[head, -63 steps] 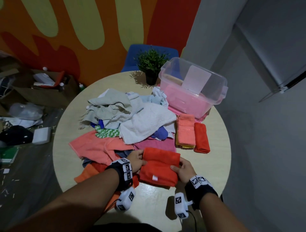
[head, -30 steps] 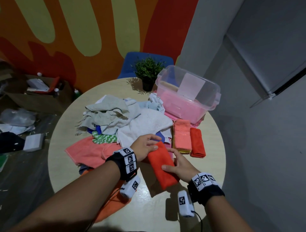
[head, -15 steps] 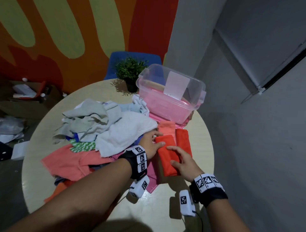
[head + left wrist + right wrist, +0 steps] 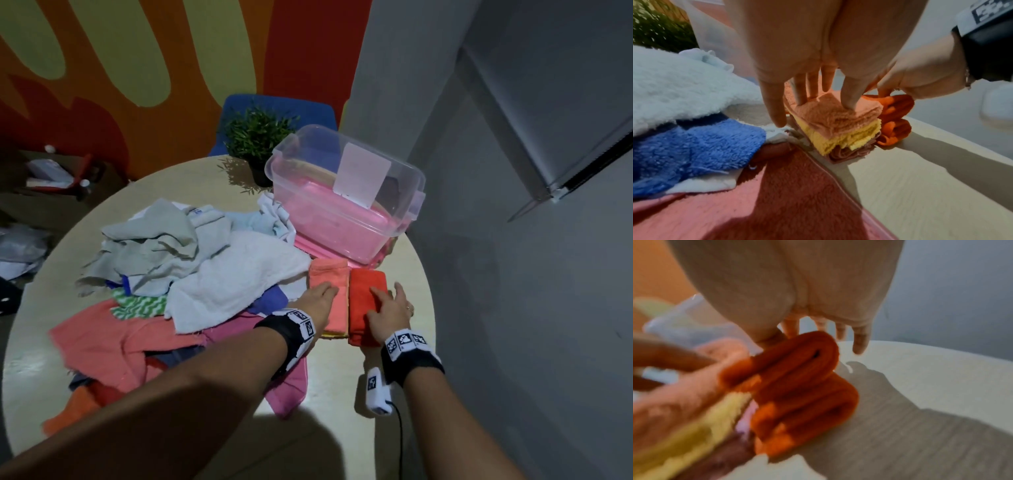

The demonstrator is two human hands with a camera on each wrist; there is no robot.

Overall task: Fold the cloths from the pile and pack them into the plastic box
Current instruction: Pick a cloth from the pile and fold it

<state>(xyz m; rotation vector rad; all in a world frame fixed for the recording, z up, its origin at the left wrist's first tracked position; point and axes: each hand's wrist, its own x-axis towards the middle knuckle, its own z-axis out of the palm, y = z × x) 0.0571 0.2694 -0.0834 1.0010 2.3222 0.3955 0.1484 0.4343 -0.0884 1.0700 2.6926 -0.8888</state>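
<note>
Left hand (image 4: pixel 317 301): being laid flat, fingers straight, on the salmon folded cloth (image 4: pixel 329 279).
Right hand (image 4: pixel 388 313): being pressed flat, fingers apart, on the red folded cloth (image 4: pixel 364 284).

The plastic box (image 4: pixel 346 209) stands at the far right of the surface (image 4: pixel 329 425), with a potted plant (image 4: pixel 258 137) just behind its left corner. A chair (image 4: pixel 236 109) stands behind the plant. The pile of loose cloths (image 4: pixel 191 270) covers the left and centre. Two stacks of folded cloths lie side by side directly in front of the box (touching each other): the left stack (image 4: pixel 329 291) under the left hand (image 4: pixel 317 301), the right stack (image 4: pixel 364 301) under the right hand (image 4: pixel 388 313).
</note>
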